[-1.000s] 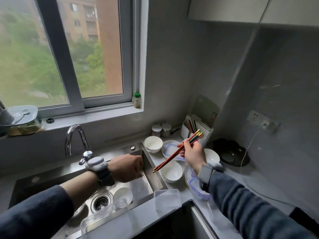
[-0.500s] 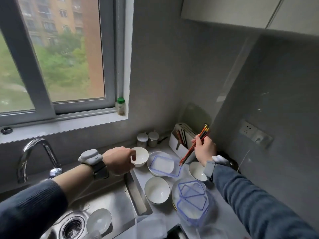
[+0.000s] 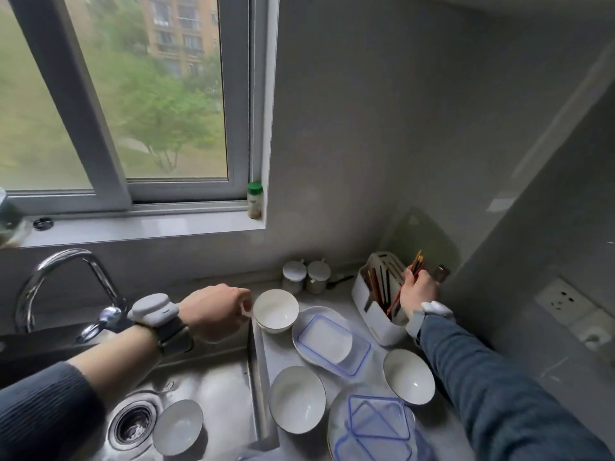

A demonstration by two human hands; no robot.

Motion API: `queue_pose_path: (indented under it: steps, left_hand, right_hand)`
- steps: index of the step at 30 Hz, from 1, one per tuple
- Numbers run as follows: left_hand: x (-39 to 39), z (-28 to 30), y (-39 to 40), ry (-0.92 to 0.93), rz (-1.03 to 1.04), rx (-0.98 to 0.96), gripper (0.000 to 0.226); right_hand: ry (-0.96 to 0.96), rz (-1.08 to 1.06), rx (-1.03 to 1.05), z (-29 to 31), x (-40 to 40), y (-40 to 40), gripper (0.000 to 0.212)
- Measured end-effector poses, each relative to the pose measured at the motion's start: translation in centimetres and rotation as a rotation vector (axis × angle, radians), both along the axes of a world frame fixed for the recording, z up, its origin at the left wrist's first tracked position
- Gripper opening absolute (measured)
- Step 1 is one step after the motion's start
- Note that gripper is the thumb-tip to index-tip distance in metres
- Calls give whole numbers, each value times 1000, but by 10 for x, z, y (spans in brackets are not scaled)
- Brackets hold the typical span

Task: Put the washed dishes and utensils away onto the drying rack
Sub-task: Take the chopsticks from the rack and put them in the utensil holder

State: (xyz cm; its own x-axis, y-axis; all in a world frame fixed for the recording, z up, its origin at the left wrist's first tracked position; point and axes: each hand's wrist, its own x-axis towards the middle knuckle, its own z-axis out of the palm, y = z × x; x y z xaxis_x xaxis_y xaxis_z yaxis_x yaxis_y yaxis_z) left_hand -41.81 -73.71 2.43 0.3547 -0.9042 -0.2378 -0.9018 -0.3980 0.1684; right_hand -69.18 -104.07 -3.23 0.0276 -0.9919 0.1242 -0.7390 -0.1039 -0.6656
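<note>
The chopsticks (image 3: pixel 404 287) are gripped in the right hand (image 3: pixel 418 292), tips already lowered into the white rack (image 3: pixel 372 324) at two o'clock on the bench (image 3: pixel 283 347). They should be kept steep, slid fully down, then released. The left hand (image 3: pixel 214 311) is curled beside a bowl (image 3: pixel 275 310); contact cannot be told.

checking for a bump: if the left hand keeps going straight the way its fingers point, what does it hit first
Most likely the white bowl beside the sink: the left hand points right, fingertips almost at its rim. Whether they touch is unclear.

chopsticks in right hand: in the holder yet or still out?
Partly in. The chopsticks slant down into the white utensil holder, tops sticking out above the right hand, which grips them.
</note>
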Motion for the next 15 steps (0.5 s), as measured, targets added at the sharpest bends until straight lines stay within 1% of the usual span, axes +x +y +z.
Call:
queue_pose_path:
  steps: [4,7,10,15]
  left_hand:
    - [3,-8,-1,16,51,54,23]
    - [3,-16,-2,21,89,76,23]
    - [0,-18,-3,-2,101,83,22]
    - [2,-21,-16,14,115,91,23]
  right_hand:
    - [50,1,49,-26,1,-22,44]
    - [-8,-24,83,-35,6,-30,42]
    - [-64,-78,13,-23,10,-42,39]
    - [-59,-85,-92,-4,4,-71,36]
